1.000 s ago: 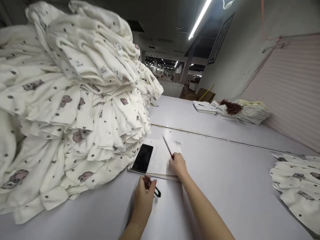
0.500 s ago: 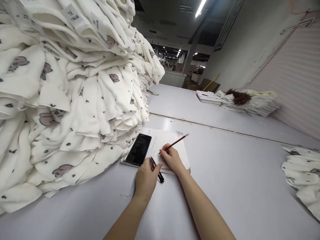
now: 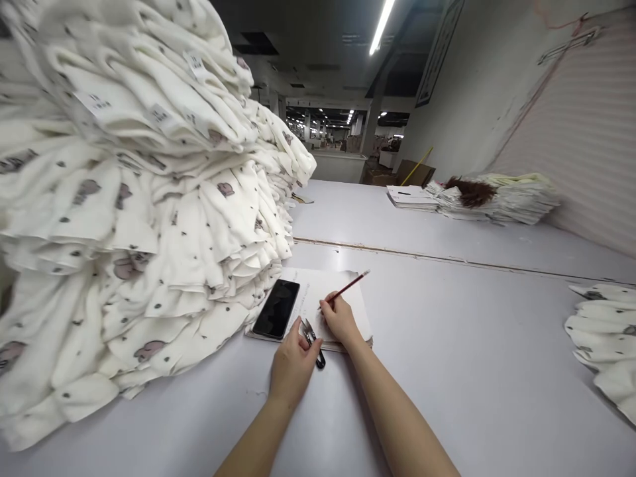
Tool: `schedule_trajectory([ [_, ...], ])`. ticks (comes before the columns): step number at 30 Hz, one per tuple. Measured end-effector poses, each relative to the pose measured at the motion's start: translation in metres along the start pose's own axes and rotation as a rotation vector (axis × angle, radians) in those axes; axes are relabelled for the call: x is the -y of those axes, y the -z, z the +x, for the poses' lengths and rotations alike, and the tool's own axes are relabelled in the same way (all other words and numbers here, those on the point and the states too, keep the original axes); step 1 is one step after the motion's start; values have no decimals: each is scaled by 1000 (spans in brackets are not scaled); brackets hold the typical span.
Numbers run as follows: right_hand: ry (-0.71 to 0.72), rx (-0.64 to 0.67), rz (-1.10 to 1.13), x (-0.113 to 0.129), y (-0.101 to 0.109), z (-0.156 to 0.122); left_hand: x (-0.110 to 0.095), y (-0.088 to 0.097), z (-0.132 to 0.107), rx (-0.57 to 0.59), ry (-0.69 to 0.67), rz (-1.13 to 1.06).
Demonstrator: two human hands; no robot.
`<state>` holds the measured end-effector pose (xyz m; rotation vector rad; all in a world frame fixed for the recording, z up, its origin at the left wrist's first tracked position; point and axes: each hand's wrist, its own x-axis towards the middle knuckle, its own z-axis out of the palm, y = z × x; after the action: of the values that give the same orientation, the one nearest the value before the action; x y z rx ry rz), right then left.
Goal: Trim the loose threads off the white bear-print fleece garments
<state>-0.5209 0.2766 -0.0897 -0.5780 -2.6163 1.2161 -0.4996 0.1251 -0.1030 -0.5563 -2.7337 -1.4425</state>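
My right hand (image 3: 340, 319) pinches a dark red pencil (image 3: 352, 283), its tip down on the page and its pale end slanting up to the right. Beneath it lies a notebook (image 3: 358, 305) with handwriting on the open white page. My left hand (image 3: 293, 361) rests at the page's lower edge, thumb and fingers closed around a pair of black thread snips (image 3: 319, 360). The snips' pointed blades face away from me, over the paper. A black smartphone (image 3: 277, 309) with a dark screen lies on the notebook's left side, just beyond my left fingers.
A tall heap of white printed fabric pieces (image 3: 189, 232) fills the left, reaching the notebook. More such fabric (image 3: 603, 338) lies at the right edge. Across the table seam (image 3: 397, 252), paper stacks (image 3: 412, 197) and a brown furry piece (image 3: 470, 191) sit by the wall.
The whole view has tilted and shifted slightly. In my left hand the snips have turned a little, showing both blades more plainly. The pencil stays at the page in my right hand.
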Motion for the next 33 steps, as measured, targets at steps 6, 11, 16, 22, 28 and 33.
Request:
schedule_trajectory([
  [6, -170, 44, -251, 28, 34, -32, 4, 11, -24, 13, -27, -60],
  [11, -161, 56, -461, 79, 47, -66, 23, 101, -83, -70, -51, -42],
  [16, 92, -23, -493, 179, 7, -71, 55, 272, -41, -476, -10, 149],
  [22, 478, -200, -439, 368, -68, -45, 81, 481, 125, -464, 25, 362],
  [28, 639, -430, -531, 544, -124, 32, 134, 522, 171, -10, -94, 467],
  [33, 603, -597, -709, 640, -135, 94, 184, 492, 123, 57, -171, 419],
])
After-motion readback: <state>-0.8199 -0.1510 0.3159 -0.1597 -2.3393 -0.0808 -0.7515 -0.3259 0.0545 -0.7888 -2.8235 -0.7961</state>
